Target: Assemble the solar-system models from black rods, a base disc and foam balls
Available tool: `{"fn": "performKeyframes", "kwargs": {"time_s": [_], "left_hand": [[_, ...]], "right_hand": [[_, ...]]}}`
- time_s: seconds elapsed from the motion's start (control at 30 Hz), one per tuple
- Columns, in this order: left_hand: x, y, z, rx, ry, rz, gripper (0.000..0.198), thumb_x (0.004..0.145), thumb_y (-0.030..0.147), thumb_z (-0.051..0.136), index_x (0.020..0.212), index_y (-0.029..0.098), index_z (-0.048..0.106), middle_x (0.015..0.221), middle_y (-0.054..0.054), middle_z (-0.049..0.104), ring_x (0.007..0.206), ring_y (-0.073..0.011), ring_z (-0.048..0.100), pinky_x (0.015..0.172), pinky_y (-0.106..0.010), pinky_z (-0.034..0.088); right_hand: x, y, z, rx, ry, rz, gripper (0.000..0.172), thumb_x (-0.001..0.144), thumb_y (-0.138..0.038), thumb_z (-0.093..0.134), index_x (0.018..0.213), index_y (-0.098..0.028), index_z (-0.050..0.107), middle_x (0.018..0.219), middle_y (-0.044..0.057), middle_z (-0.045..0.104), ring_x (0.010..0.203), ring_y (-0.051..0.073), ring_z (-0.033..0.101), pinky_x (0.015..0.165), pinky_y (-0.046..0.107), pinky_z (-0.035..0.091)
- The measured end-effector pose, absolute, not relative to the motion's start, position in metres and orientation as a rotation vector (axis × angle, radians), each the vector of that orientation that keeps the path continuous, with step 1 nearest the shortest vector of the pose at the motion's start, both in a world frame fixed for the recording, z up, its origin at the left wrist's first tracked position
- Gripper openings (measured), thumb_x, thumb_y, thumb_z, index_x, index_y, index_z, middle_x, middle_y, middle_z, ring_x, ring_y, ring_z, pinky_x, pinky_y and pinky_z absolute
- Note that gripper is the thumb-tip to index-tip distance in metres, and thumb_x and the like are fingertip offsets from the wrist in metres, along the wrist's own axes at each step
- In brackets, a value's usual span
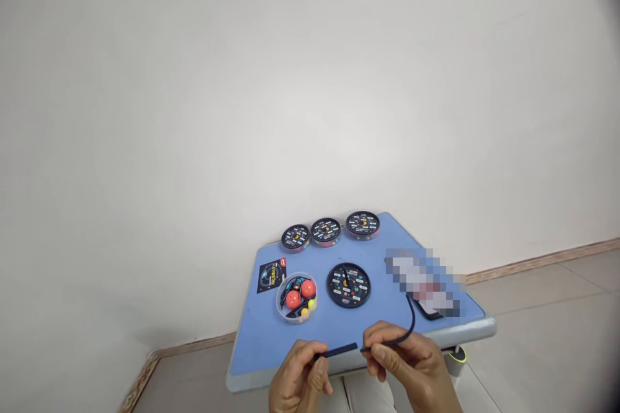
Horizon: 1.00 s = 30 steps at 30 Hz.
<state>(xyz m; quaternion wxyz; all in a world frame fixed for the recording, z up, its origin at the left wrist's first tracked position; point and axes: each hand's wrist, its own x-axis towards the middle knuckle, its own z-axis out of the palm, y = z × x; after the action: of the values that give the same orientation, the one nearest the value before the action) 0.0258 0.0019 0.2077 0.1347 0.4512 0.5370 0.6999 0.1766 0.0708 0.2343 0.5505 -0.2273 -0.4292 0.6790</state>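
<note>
Just over the table's front edge, my left hand (301,375) pinches a short, straight black plastic piece (341,351) that points right. Facing it, my right hand (409,364) grips a thin, curved black piece (413,319), whose long arc rises behind the fingers. The tips of the two pieces are close together, with a small gap visible between them. Beyond my hands lies a round black disc (349,293) with printed planets and labels and a dark pointed part on top. To its left sits a clear round tub (278,304) of red balls (308,289), small yellow balls (304,313) and black parts.
Three round lidded tubs (326,230) line the back of the blue table (261,342). A black printed card (271,275) lies at the left. On the right is a pixelated flat object (423,284) with a dark edge. A white wall (310,110) stands behind.
</note>
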Motion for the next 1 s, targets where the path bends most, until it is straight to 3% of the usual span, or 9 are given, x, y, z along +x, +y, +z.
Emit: {"fn": "performKeyframes", "kwargs": {"time_s": [0.63, 1.0], "left_hand": [[0.03, -0.001, 0.204, 1.501, 1.631, 1.971, 0.014, 0.088, 0.036, 0.067, 0.094, 0.026, 0.076, 0.073, 0.002, 0.066, 0.047, -0.0087, 0.057, 0.048, -0.019, 0.047], [0.043, -0.003, 0.212, 1.71, 1.634, 2.042, 0.016, 0.089, 0.022, 0.064, 0.099, 0.028, 0.075, 0.068, 0.001, 0.067, 0.046, -0.0089, 0.055, 0.045, -0.017, 0.047]], "right_hand": [[0.181, 0.069, 0.232, -0.595, -1.045, 1.514, 0.019, 0.074, -0.038, 0.079, 0.068, -0.02, 0.076, 0.07, 0.004, 0.07, 0.051, 0.015, 0.062, 0.048, 0.024, 0.049], [0.191, 0.086, 0.216, -0.657, -1.124, 1.681, 0.023, 0.069, -0.04, 0.083, 0.067, -0.017, 0.077, 0.062, 0.008, 0.07, 0.048, 0.017, 0.061, 0.045, 0.027, 0.048]]}}
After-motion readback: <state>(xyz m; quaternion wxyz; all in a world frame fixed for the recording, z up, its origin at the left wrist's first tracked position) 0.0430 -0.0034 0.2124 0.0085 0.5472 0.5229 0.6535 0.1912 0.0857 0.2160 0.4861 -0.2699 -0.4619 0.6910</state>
